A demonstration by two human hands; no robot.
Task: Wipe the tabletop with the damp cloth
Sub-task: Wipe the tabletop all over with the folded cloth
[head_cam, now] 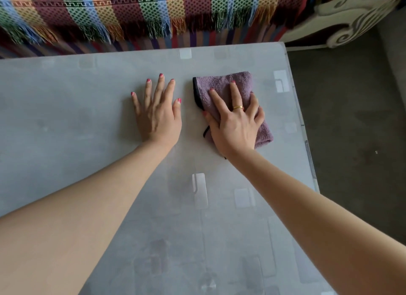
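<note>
Beyond the far edge of the grey bench (66,123) hangs a striped woven blanket (140,11) with a fringe, and past the bench's far right corner stands a carved cream furniture piece (351,15) on a dark carpet (356,119). Nothing lies on the bench between the hands and its edges.

The left hand (157,114) lies flat on the bench just left of the cloth, fingers straight and spread, its grip released and holding nothing. The right hand (235,123) presses down on the purple cloth (222,83), fingers stretched over it and only slightly bent, a gold ring (238,107) on one finger.

The cloth is folded into an oblong near the bench's right side, lying flat. Its long axis runs from the near right to the far left, and a black trim edge (195,92) faces the left hand.
</note>
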